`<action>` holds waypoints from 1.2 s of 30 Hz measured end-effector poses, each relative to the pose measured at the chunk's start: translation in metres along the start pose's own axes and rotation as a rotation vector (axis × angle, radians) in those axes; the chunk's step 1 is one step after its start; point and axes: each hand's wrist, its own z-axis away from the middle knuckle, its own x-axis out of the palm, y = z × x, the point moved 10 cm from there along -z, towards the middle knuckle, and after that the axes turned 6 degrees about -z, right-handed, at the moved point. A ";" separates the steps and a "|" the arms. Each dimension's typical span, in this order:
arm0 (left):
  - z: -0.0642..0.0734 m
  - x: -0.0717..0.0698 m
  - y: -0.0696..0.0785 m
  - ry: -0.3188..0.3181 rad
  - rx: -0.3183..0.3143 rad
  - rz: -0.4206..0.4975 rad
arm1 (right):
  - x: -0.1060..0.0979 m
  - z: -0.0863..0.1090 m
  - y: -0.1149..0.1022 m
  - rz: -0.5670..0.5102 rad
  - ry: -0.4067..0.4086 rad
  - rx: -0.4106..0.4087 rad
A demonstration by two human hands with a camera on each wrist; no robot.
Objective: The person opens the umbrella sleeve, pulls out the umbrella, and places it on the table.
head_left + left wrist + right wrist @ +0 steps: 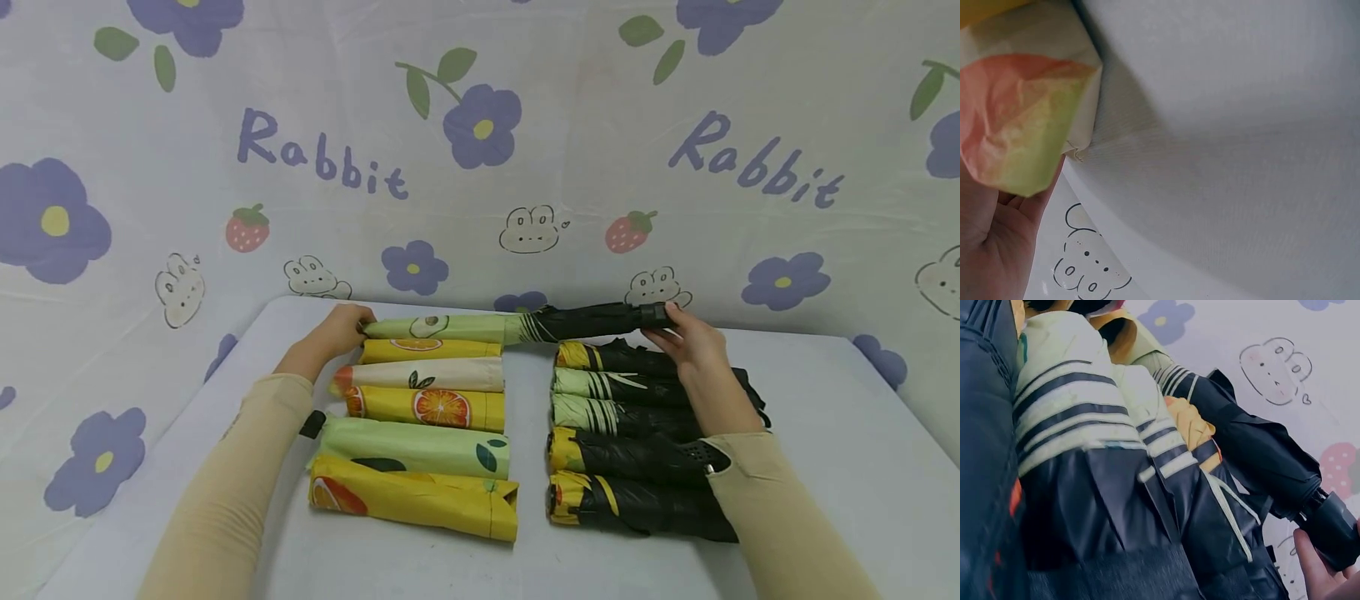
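At the back of the table lies a folded umbrella [585, 322], black with pale green stripes, its striped end at the mouth of a light green umbrella sleeve [480, 326] with an avocado print. My left hand [339, 332] holds the sleeve's far left end. In the left wrist view, a cream sleeve with a peach print [1022, 119] covers part of the left hand [1000, 240]. My right hand [697, 346] grips the umbrella's black handle [652, 315]. The right wrist view shows fingers of the right hand [1322, 575] against that handle [1334, 531].
Several sleeves, yellow, cream and green, lie in a left column, with a yellow one [420, 500] nearest. Several folded black umbrellas form a right column, the closest a yellow-ended umbrella [645, 504]. Behind the white table [825, 417] hangs a printed cloth [577, 125].
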 end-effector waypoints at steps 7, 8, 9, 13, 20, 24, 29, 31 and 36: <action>0.001 -0.002 0.002 0.008 0.005 -0.017 | -0.017 -0.003 -0.009 -0.056 0.091 -0.015; 0.001 -0.001 0.002 0.005 0.001 -0.017 | -0.019 -0.004 -0.010 -0.059 0.107 -0.019; 0.001 -0.001 0.002 0.004 0.000 -0.019 | -0.022 -0.004 -0.012 -0.059 0.124 -0.024; 0.001 -0.001 0.002 0.006 -0.001 -0.017 | -0.032 -0.006 -0.018 -0.068 0.172 -0.031; 0.001 -0.001 0.001 0.018 0.004 -0.017 | -0.045 -0.007 -0.028 -0.100 0.183 -0.017; 0.001 -0.002 0.001 0.017 0.005 -0.016 | -0.051 -0.006 -0.034 -0.123 0.182 -0.012; 0.002 -0.003 0.003 0.019 0.013 -0.015 | -0.062 -0.005 -0.042 -0.128 0.208 -0.014; 0.001 -0.003 0.004 0.021 0.017 -0.017 | -0.067 -0.005 -0.044 -0.125 0.227 -0.013; 0.001 -0.003 0.004 0.010 0.003 -0.019 | -0.077 -0.007 -0.045 -0.136 0.260 0.007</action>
